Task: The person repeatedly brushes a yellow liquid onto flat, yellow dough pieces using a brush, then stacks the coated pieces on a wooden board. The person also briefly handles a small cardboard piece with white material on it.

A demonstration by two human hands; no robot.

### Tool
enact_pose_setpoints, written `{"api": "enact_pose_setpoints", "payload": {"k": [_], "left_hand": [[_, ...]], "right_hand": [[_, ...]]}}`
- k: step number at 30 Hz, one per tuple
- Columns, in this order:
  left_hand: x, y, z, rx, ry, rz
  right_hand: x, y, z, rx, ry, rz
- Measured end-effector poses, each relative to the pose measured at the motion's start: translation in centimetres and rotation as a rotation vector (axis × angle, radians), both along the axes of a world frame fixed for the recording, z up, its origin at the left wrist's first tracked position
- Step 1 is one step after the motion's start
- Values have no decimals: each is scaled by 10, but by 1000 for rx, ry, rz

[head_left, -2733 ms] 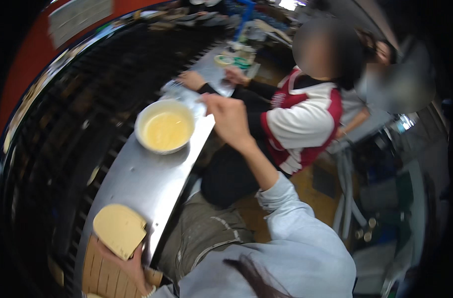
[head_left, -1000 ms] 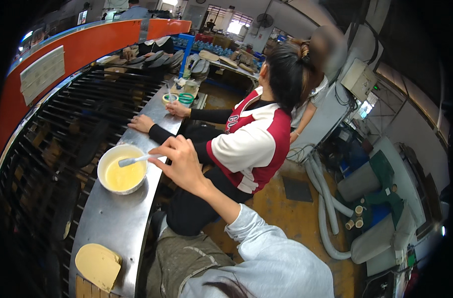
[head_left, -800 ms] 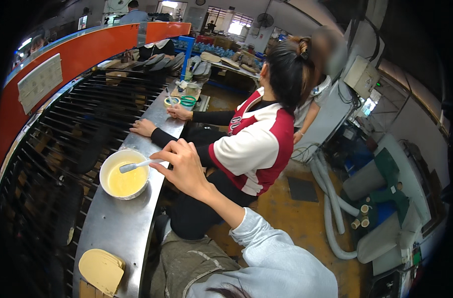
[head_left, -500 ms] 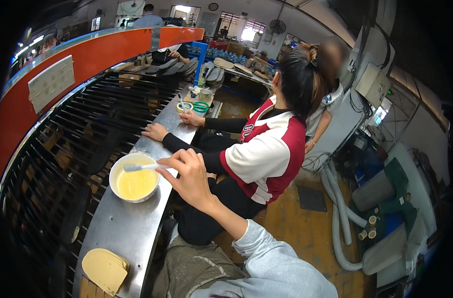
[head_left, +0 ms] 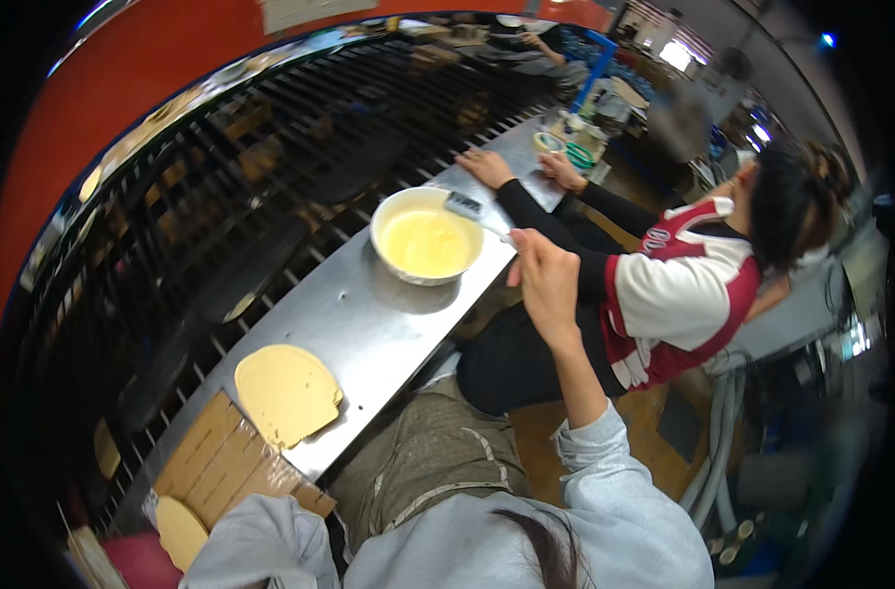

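Right of centre in the frame, the right hand (head_left: 546,280) pinches the handle of a brush (head_left: 472,211), whose head rests on the upper-right rim of the white bowl (head_left: 426,243) of pale yellow liquid, just left of the hand. The left hand seems hidden under the grey sleeve (head_left: 261,545) at the lower left, so its grip cannot be told. A tan insole piece (head_left: 286,391) lies on the steel counter (head_left: 359,324), well below the bowl. A seated co-worker (head_left: 683,285) crowds the right edge.

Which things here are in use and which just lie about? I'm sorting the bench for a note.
In use:
right hand, holding the brush
brush, head over the bowl's rim
white bowl of yellow liquid

Lying about:
tan sole-shaped piece on the metal bench
wooden board
second tan piece
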State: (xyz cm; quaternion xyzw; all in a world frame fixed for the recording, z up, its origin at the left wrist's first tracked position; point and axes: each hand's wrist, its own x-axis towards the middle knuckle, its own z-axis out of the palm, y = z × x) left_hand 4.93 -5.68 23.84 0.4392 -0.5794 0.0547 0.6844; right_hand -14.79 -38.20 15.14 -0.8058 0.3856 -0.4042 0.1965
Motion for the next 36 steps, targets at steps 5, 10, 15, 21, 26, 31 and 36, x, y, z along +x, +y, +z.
{"api": "enact_pose_setpoints", "payload": {"k": [5, 10, 15, 21, 26, 31, 36], "left_hand": [[9, 65, -26, -88, 228, 337], [-6, 88, -131, 165, 726, 731], [-13, 96, -150, 364, 886, 747], [-25, 80, -182, 584, 831, 526], [-36, 75, -197, 555, 1030, 416], [-36, 80, -217, 528, 1056, 393], [-36, 82, -219, 589, 959, 395]], "right_hand": [[15, 27, 5, 200, -117, 65], [41, 72, -11, 222, -1, 493], [102, 122, -12, -273, 293, 856], [162, 128, -39, -477, 192, 809], [128, 120, -29, -338, 352, 1009], [143, 120, -27, -405, 391, 1052], [196, 121, -39, -637, 184, 896]]}}
